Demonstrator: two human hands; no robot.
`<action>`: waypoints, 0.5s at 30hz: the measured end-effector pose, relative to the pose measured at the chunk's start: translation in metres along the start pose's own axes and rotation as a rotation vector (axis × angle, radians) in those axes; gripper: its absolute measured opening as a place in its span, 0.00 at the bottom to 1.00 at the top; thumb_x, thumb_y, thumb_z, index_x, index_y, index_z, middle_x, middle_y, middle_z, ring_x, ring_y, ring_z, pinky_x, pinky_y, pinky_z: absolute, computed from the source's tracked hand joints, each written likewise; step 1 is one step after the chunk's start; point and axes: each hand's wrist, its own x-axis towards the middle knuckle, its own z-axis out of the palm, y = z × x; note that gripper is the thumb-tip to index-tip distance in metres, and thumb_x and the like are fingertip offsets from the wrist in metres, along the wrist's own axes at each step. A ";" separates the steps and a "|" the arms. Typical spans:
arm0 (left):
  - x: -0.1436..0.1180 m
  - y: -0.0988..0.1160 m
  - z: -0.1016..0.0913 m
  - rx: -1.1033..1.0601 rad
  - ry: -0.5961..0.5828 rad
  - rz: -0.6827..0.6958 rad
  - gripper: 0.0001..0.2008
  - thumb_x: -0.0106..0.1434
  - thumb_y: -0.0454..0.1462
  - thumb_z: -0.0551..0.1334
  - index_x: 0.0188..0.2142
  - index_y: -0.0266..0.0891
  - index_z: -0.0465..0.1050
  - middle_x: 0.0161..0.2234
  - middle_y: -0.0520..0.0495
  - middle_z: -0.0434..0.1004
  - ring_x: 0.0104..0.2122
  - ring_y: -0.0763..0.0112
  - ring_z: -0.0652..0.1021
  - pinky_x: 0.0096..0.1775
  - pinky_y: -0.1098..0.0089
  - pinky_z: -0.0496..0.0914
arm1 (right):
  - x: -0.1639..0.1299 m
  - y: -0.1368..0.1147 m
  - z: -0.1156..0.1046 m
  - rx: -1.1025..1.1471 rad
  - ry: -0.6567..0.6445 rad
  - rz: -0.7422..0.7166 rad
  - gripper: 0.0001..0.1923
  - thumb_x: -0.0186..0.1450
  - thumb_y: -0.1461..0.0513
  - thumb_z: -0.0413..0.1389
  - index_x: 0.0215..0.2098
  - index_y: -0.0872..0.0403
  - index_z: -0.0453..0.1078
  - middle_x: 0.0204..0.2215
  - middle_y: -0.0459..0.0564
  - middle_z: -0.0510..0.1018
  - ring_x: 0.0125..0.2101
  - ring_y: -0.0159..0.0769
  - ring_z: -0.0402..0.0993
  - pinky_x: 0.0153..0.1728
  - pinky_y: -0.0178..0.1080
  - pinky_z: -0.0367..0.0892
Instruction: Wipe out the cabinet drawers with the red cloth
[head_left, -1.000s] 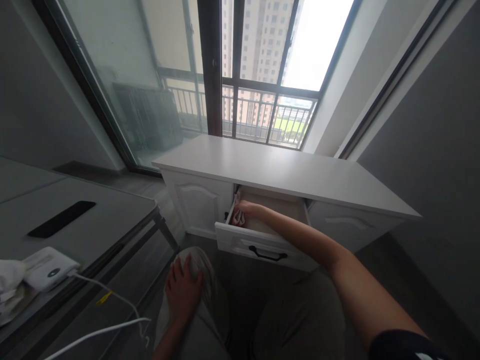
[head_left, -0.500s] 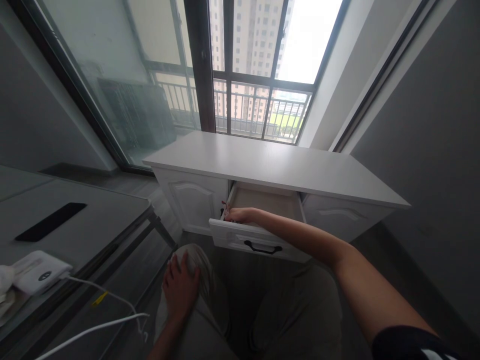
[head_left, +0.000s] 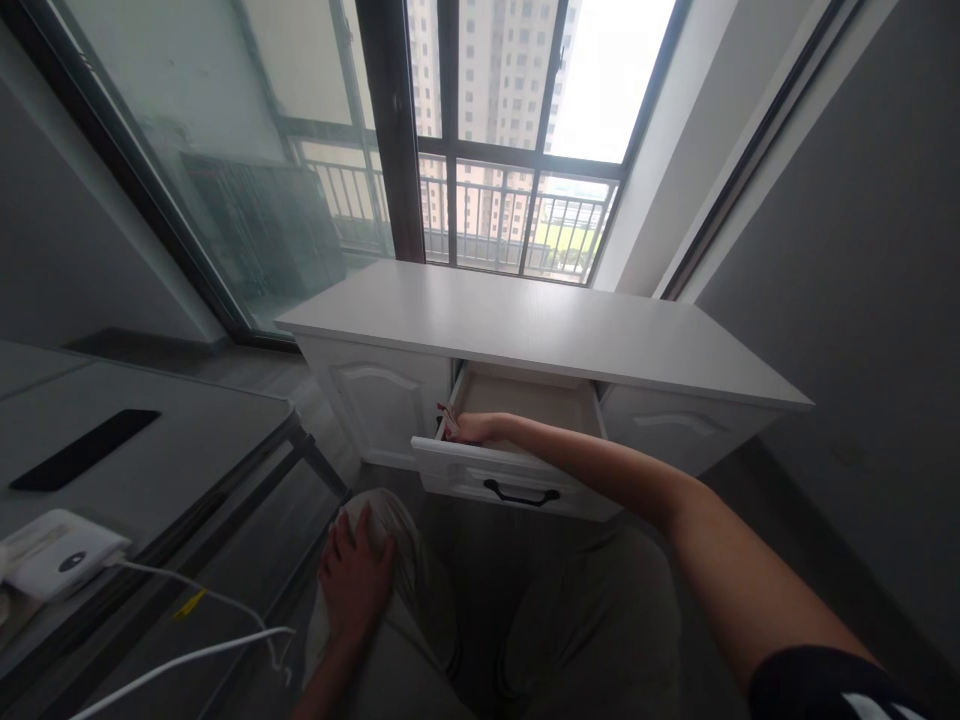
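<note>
Head view: our right hand (head_left: 474, 428) sits at the left front corner of the open drawer (head_left: 525, 400), fingers seemingly grasping a small red-and-white item (head_left: 448, 420); lifting it clear comes next, while our left hand (head_left: 352, 575) rests flat on the knee (head_left: 390, 530)

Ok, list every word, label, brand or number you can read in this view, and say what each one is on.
No text can be read anywhere.
White box on the desk: a dark oval mark, too small to read.
Red-and-white item at the right hand in the drawer: print, if any, is blurred.
Yellow tag on the white cable: no legible marking.
</note>
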 end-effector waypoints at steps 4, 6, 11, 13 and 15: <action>-0.001 -0.003 -0.002 -0.004 0.001 0.002 0.30 0.73 0.46 0.51 0.70 0.35 0.61 0.70 0.28 0.57 0.67 0.41 0.63 0.62 0.45 0.65 | -0.014 0.004 -0.021 -0.578 0.055 -0.018 0.07 0.61 0.70 0.61 0.26 0.58 0.72 0.27 0.53 0.80 0.33 0.42 0.78 0.33 0.35 0.70; -0.001 -0.003 -0.003 -0.008 -0.001 0.000 0.30 0.73 0.46 0.51 0.69 0.35 0.62 0.70 0.28 0.58 0.66 0.41 0.63 0.61 0.44 0.65 | -0.021 0.009 -0.031 -0.768 0.202 -0.065 0.05 0.61 0.71 0.61 0.27 0.58 0.75 0.34 0.60 0.83 0.41 0.49 0.80 0.40 0.40 0.71; 0.000 -0.002 -0.005 -0.011 -0.011 -0.008 0.30 0.73 0.45 0.52 0.70 0.35 0.61 0.70 0.28 0.57 0.66 0.42 0.63 0.61 0.44 0.66 | -0.026 0.036 -0.054 -1.025 0.401 -0.094 0.09 0.65 0.73 0.57 0.31 0.60 0.79 0.43 0.69 0.83 0.53 0.56 0.76 0.59 0.53 0.62; 0.000 -0.002 -0.005 -0.008 -0.010 -0.006 0.30 0.73 0.45 0.52 0.70 0.34 0.61 0.70 0.28 0.57 0.67 0.42 0.63 0.61 0.45 0.65 | -0.031 0.051 -0.066 -1.048 0.385 -0.019 0.09 0.64 0.74 0.56 0.34 0.62 0.80 0.45 0.71 0.82 0.55 0.56 0.74 0.61 0.54 0.60; 0.000 -0.002 -0.005 -0.005 -0.010 -0.009 0.30 0.73 0.45 0.53 0.70 0.35 0.61 0.70 0.29 0.57 0.67 0.43 0.63 0.62 0.45 0.65 | -0.042 0.068 -0.078 -0.972 0.405 0.117 0.11 0.66 0.74 0.55 0.39 0.65 0.80 0.48 0.74 0.81 0.56 0.57 0.74 0.59 0.53 0.62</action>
